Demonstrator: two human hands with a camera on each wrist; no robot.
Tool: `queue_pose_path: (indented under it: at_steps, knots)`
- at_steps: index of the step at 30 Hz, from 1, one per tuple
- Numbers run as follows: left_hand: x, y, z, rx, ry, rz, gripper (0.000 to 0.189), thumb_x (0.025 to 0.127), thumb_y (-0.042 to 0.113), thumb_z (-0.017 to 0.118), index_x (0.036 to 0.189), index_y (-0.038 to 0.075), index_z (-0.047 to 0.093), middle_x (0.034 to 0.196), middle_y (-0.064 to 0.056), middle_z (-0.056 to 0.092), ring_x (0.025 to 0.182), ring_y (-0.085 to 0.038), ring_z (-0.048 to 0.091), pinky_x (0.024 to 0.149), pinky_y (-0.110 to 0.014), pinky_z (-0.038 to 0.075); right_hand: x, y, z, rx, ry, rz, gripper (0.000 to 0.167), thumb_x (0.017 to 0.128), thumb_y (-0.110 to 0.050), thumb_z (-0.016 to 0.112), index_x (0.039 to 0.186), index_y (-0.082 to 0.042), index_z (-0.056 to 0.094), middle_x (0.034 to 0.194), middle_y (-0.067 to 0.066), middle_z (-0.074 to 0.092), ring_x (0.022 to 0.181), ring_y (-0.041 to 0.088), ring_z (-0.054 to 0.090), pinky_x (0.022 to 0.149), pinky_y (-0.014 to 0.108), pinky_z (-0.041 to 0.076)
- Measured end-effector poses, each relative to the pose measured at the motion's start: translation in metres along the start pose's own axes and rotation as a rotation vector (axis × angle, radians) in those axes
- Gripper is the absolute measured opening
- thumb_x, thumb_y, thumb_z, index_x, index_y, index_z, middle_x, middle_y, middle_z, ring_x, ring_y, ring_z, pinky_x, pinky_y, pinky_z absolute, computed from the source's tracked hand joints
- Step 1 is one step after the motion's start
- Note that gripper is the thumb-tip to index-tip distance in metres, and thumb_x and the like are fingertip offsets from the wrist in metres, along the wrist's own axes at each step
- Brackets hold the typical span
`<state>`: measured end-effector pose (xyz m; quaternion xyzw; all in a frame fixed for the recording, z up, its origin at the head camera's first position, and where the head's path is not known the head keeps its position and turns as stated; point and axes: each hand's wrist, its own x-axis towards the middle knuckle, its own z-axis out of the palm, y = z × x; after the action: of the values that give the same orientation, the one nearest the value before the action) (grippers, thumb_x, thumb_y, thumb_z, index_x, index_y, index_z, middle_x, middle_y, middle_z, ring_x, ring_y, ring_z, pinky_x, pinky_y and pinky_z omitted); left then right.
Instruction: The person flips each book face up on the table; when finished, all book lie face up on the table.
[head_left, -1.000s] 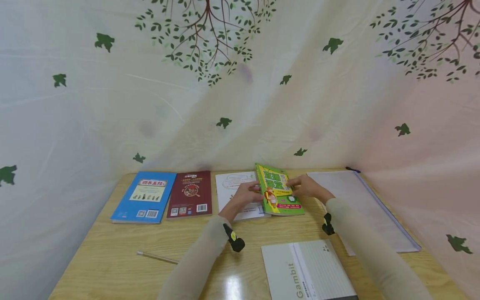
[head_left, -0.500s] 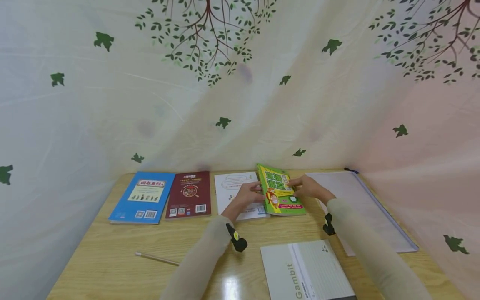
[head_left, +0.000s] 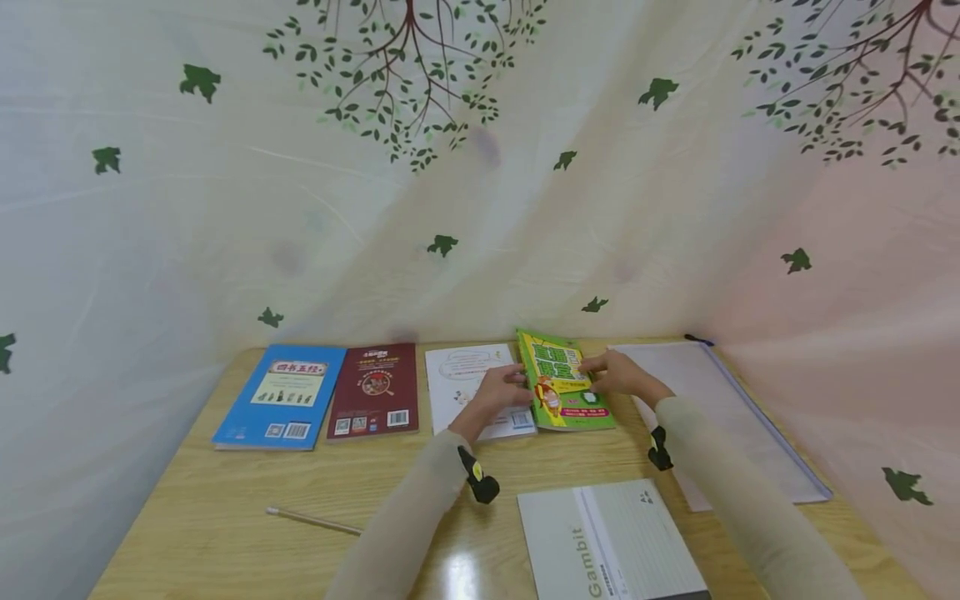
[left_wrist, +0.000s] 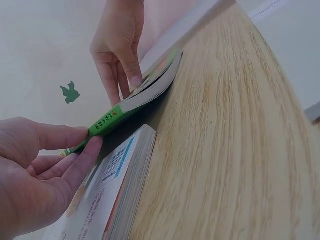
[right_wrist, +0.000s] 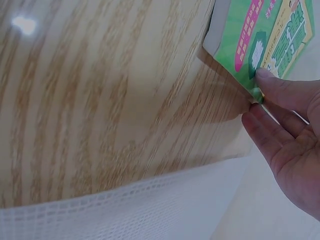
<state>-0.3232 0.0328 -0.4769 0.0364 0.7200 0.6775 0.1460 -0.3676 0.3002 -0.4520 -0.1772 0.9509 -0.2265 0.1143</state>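
Observation:
A green book with a yellow title panel is held at both long edges. My left hand pinches its spine; in the left wrist view the thumb lies on one side and fingers on the other. My right hand pinches the opposite edge, thumb on the cover in the right wrist view. The spine side is raised and the book bends slightly. Just left of it, a white book lies flat, partly hidden by my left hand.
A maroon book and a blue book lie farther left. A translucent mesh pouch is at right, partly under my right sleeve. A Gambit notebook and a pencil lie nearer. A curtain hangs behind the table.
The green book has moved a little to the right, away from the white book, with both hands still gripping it. The head view has shifted slightly.

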Motion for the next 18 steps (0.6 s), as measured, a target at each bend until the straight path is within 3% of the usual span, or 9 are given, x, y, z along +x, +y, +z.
queue_pose_path:
  at_steps: [8,18]
  knots:
    - [0.002,-0.001,0.006,0.002,0.018,-0.036,0.068,0.085,-0.007,0.074,0.148,0.003,0.051,0.137,-0.019,0.063,0.122,-0.031,0.065,0.089,-0.032,0.062,-0.003,0.005,-0.002,0.010,0.004,0.000,0.043,0.088,0.000,0.073,0.130,0.002,0.067,0.144,0.030,0.053,0.140,0.053,0.041,0.117,0.066,0.033]
    - [0.003,0.000,0.013,0.056,0.045,-0.035,0.065,0.084,-0.005,0.074,0.146,0.001,0.053,0.130,-0.016,0.067,0.117,-0.026,0.066,0.088,-0.031,0.062,-0.007,0.007,-0.005,-0.004,0.003,-0.034,0.044,0.087,0.001,0.073,0.130,0.005,0.066,0.143,0.033,0.053,0.136,0.052,0.047,0.111,0.063,0.043]
